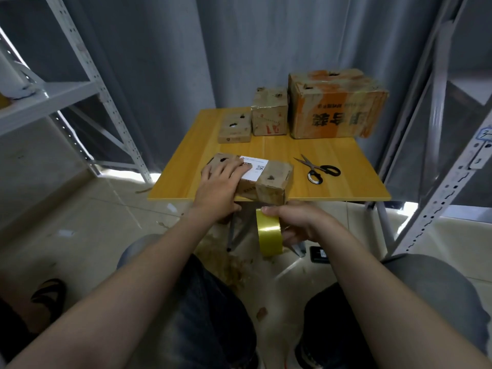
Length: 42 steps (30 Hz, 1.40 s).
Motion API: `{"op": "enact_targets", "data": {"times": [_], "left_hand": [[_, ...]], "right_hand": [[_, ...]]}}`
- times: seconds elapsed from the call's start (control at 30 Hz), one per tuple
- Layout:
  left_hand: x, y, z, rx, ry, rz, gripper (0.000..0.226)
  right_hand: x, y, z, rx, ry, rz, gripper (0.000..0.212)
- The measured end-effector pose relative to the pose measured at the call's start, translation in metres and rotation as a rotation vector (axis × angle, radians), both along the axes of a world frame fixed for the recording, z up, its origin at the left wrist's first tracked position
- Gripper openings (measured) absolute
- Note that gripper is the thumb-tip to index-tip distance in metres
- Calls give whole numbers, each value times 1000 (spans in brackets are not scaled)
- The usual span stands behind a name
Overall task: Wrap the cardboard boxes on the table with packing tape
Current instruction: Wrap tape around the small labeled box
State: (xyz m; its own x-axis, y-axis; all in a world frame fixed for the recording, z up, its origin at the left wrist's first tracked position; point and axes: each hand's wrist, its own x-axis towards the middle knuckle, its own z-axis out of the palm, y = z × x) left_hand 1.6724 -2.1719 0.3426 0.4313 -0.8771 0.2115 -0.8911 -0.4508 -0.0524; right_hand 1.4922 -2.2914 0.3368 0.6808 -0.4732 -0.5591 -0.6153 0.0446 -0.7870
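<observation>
- Tension is, in my judgement, what decides this step; the strip should be drawn taut off the tape roll (269, 233) and laid square across the near box (266, 182), then rubbed down so no bubble or crease forms
- the left hand (221, 187) lies on top of that box, fingers spread and fairly straight, partly over the white label (254, 167); firm downward pressure there should stop the box sliding while tape is pulled
- the right hand (298, 225) grips the yellow roll, thumb on its upper rim and fingers curled behind it
- the roll hangs just below the front edge of the table (332, 155), close under the box's near face; whether the free end is already stuck to the cardboard I cannot tell
- the box sits at the table's front edge, slightly overhanging it
- scissors (316, 169) lie just right of the box, within easy reach for the cut
- three more boxes (269, 115) stand in a row at the far side, well apart from both hands
</observation>
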Motion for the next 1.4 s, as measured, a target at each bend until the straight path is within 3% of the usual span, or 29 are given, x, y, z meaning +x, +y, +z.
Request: {"op": "enact_targets", "data": {"times": [0.1, 0.37, 0.43, 0.57, 0.63, 0.9, 1.13, 1.4], "left_hand": [[-3, -6, -10, -113, -94, 37, 96], [4, 1, 7, -97, -292, -3, 75], [11, -4, 24, -44, -245, 6, 78], [30, -16, 61, 41, 4, -19, 82], [38, -20, 72, 86, 99, -20, 81], [68, -46, 81, 114, 290, -68, 86], [86, -55, 69, 205, 308, -27, 87], [102, -59, 65, 192, 393, -50, 85]], "right_hand": [[-1, 7, -4, 25, -16, -31, 36], [-12, 8, 16, -106, -43, -30, 37], [-12, 4, 28, -171, -69, -34, 41], [-5, 4, 59, 116, -372, -66, 39], [0, 4, 69, 89, -453, -95, 40], [23, -3, 78, -125, -520, -191, 34], [40, 5, 57, -118, -489, -307, 28], [48, 0, 46, -135, -435, -338, 37]]}}
